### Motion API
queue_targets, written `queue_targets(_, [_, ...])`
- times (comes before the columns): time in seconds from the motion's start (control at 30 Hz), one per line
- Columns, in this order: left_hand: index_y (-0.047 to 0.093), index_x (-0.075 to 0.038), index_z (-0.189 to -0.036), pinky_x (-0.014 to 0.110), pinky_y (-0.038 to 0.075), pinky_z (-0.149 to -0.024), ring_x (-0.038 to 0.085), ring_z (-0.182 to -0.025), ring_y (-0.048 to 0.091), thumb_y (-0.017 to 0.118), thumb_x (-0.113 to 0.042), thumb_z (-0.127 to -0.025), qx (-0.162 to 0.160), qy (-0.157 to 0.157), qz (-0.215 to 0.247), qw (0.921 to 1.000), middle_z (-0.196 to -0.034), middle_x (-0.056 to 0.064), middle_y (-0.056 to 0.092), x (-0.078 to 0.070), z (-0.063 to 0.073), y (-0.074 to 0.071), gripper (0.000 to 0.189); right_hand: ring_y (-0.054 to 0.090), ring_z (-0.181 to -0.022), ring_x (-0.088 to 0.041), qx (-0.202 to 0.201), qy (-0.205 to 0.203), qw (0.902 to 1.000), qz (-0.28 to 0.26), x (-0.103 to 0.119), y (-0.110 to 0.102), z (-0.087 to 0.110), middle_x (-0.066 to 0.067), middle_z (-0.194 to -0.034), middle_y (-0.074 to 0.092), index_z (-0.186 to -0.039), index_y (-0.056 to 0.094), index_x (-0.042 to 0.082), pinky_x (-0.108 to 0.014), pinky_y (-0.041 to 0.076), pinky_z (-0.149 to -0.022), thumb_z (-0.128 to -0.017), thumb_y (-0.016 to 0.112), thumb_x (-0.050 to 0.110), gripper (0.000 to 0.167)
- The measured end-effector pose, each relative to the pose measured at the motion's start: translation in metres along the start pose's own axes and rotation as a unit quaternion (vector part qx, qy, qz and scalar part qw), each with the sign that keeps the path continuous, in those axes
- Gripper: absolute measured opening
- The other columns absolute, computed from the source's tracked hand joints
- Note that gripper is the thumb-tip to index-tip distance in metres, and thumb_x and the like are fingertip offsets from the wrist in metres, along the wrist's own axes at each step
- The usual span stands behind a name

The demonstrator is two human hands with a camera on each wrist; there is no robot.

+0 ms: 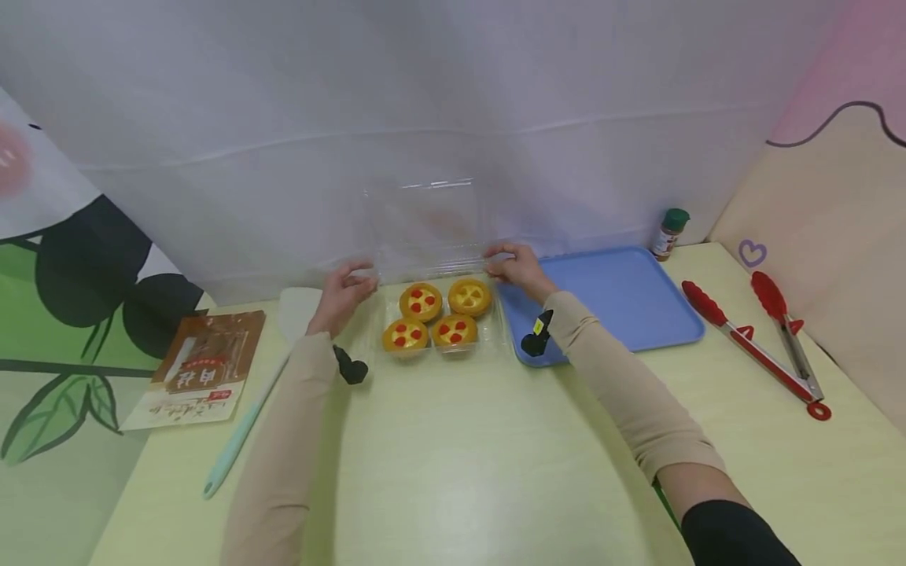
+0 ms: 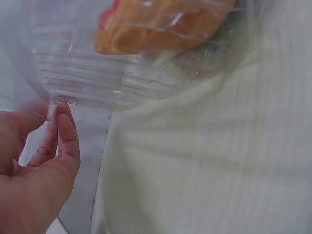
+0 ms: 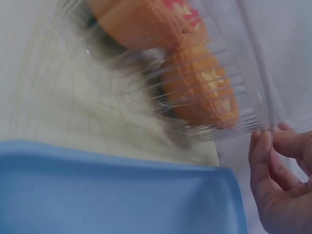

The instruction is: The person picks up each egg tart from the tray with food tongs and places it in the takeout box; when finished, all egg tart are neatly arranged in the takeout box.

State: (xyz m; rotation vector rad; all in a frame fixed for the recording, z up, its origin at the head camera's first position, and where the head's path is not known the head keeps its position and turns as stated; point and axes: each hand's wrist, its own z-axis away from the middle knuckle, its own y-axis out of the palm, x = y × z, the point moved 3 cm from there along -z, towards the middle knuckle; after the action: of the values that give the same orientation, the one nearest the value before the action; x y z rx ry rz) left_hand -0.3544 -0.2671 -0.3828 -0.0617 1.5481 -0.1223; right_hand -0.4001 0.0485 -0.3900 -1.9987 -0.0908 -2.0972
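A clear plastic clamshell box stands at the back of the table with its lid raised against the white cloth. Several egg tarts with red or yellow topping sit in its base. My left hand pinches the box's rim near the hinge at the left, thumb against fingertips in the left wrist view. On the opposite side my right hand pinches the matching edge, its fingers seen in the right wrist view.
Right of the box lies a blue tray, with a green-capped spice jar behind it. Red-tipped tongs rest at the far right. To the left are a spatula and a brown and white packet.
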Motion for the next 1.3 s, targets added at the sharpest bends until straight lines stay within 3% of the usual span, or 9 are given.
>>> queue_targets(0.13, [0.041,0.007,-0.140,0.031,0.052,-0.099,0.015,-0.094,0.058,0.053,0.000,-0.099,-0.012,-0.008,0.008,0.9999,-0.109,0.018,0.059,0.007,-0.002,-0.002,0.044,0.063,-0.081,-0.011,0.015,-0.026,0.9996,0.002,-0.001,0.001,-0.002,-0.026,-0.115,0.062,-0.126,0.057,-0.011,-0.034,0.060,-0.088,-0.094,0.058,-0.003,0.032])
queue_targets(0.27, [0.041,0.005,-0.142,0.019,0.052,-0.082,0.012,-0.097,0.054,0.053,-0.008,-0.100,-0.022,-0.025,-0.023,0.9992,-0.131,0.024,0.048,0.023,-0.001,-0.002,0.045,0.058,-0.072,-0.013,0.030,-0.044,0.9979,0.036,-0.012,-0.001,0.001,-0.032,-0.122,0.059,-0.124,0.057,-0.015,-0.024,0.056,-0.068,-0.092,0.047,-0.010,0.034])
queue_targets(0.37, [0.042,0.008,-0.140,0.017,0.051,-0.080,0.009,-0.096,0.054,0.051,-0.008,-0.100,-0.015,-0.030,-0.016,0.9993,-0.128,0.016,0.049,0.028,-0.003,0.003,0.044,0.061,-0.079,-0.026,0.035,-0.061,0.9955,0.064,-0.016,-0.006,0.006,-0.035,-0.120,0.059,-0.122,0.057,-0.017,-0.024,0.050,-0.063,-0.089,0.041,-0.011,0.037])
queue_targets(0.53, [0.046,0.012,-0.136,0.018,0.051,-0.084,0.006,-0.093,0.054,0.047,-0.006,-0.102,-0.002,-0.012,0.004,0.9999,-0.122,0.009,0.054,0.029,-0.012,0.008,0.039,0.058,-0.110,-0.042,0.044,-0.070,0.9946,0.062,-0.018,-0.016,0.006,-0.034,-0.128,0.055,-0.119,0.058,-0.019,-0.031,0.054,-0.080,-0.095,0.041,-0.007,0.033])
queue_targets(0.73, [0.050,0.013,-0.133,0.018,0.054,-0.083,0.003,-0.085,0.058,0.049,-0.006,-0.102,-0.009,-0.011,0.010,0.9998,-0.107,0.000,0.061,0.034,-0.022,0.013,0.036,0.062,-0.096,-0.023,0.041,-0.033,0.9969,0.058,-0.024,-0.025,0.001,-0.023,-0.131,0.058,-0.124,0.062,-0.008,-0.039,0.059,-0.088,-0.100,0.044,-0.001,0.030])
queue_targets(0.83, [0.051,0.013,-0.132,0.017,0.055,-0.083,0.003,-0.085,0.059,0.053,-0.007,-0.100,-0.015,-0.009,0.005,0.9998,-0.107,0.000,0.063,0.036,-0.024,0.015,0.038,0.063,-0.101,-0.025,0.040,-0.034,0.9966,0.063,-0.023,-0.027,0.002,-0.021,-0.133,0.058,-0.124,0.062,-0.008,-0.040,0.059,-0.092,-0.100,0.043,-0.001,0.031])
queue_targets(0.93, [0.051,0.011,-0.134,0.019,0.053,-0.089,0.009,-0.096,0.058,0.051,-0.006,-0.101,-0.008,-0.010,-0.005,0.9999,-0.123,0.011,0.061,0.035,-0.023,0.014,0.037,0.061,-0.110,-0.032,0.045,-0.036,0.9960,0.068,-0.021,-0.027,0.003,-0.021,-0.134,0.057,-0.125,0.060,-0.009,-0.042,0.057,-0.095,-0.101,0.041,0.001,0.032])
queue_targets(1.07, [0.046,0.008,-0.139,0.033,0.046,-0.108,0.025,-0.123,0.050,0.045,-0.003,-0.102,0.029,-0.013,-0.016,0.9993,-0.146,0.020,0.043,0.025,-0.017,0.010,0.040,0.058,-0.117,-0.035,0.069,-0.036,0.9935,0.084,-0.013,-0.025,0.001,-0.020,-0.139,0.053,-0.132,0.055,-0.007,-0.041,0.057,-0.097,-0.103,0.041,0.006,0.035])
queue_targets(1.3, [0.033,0.004,-0.149,0.048,0.029,-0.121,0.038,-0.138,0.034,0.046,-0.001,-0.101,0.076,-0.005,-0.016,0.9970,-0.151,0.025,0.032,0.007,-0.006,0.003,0.050,0.051,-0.124,-0.040,0.125,-0.044,0.9873,0.088,-0.003,-0.021,0.000,-0.028,-0.141,0.046,-0.152,0.029,0.002,-0.047,0.052,-0.104,-0.101,0.043,0.005,0.053])
